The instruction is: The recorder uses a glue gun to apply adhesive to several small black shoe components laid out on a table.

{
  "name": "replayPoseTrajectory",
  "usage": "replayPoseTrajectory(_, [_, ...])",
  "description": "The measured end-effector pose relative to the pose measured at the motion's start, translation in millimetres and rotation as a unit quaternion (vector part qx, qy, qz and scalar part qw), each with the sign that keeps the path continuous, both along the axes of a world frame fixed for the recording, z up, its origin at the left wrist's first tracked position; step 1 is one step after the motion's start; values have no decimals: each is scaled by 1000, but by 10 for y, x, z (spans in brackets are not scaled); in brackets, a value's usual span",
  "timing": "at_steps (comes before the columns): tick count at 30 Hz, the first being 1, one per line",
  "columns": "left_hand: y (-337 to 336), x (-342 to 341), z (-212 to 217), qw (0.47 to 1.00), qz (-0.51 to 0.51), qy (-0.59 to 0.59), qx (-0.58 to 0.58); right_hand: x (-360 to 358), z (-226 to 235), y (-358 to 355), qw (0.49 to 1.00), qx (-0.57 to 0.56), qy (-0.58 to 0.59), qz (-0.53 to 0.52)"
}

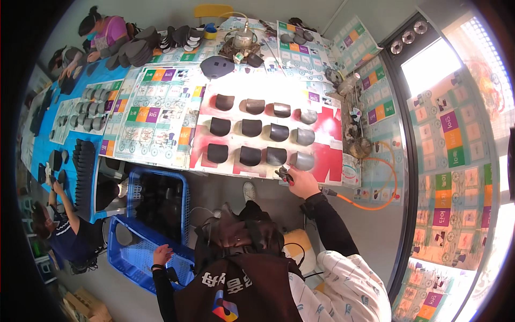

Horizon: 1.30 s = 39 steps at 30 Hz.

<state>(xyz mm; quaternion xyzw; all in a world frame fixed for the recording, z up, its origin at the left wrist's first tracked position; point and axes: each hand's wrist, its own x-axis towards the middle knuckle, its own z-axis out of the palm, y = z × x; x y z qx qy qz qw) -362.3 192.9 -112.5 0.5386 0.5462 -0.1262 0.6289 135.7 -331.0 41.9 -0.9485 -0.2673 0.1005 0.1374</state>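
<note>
My right hand (303, 184) is wrapped round a small dark spray gun (282, 173) at the near edge of the table. An orange hose (370, 208) runs from behind that hand to the right. Just beyond the gun lie three rows of curved, rounded pieces (251, 128) on a white-and-red sprayed sheet (328, 129). The right-hand pieces, such as a grey piece (302, 160) nearest the gun, look lighter than the black ones at left. My left hand (162, 254) hangs low over a blue plastic crate (131, 256), fingers loosely apart and holding nothing.
A second blue crate (186, 206) with dark contents stands under the table edge. Stacked dark pieces (140, 52) and a metal pot-like container (243, 38) sit farther back. At left, two people (107, 32) (70, 225) work at a blue-covered table (40, 140). Printed sheets cover the right wall.
</note>
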Motion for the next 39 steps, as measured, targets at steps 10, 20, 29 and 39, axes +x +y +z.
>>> replayPoseTrajectory(10, [-142,-34,-124,998,46,26,-28,448,278,-74,998,-13,53,-25])
replayPoseTrajectory(20, [-352,183,-32,997,66,24,-31,849,139,135,989,50,137,-9])
replayPoseTrajectory(29, [-576,82,37,992,95,75,-47,1343,290,338,980,62,190,17])
replayPoseTrajectory(39, [-910,317,325,989,100,98,-54,2144,301,449,943,35,331,-3])
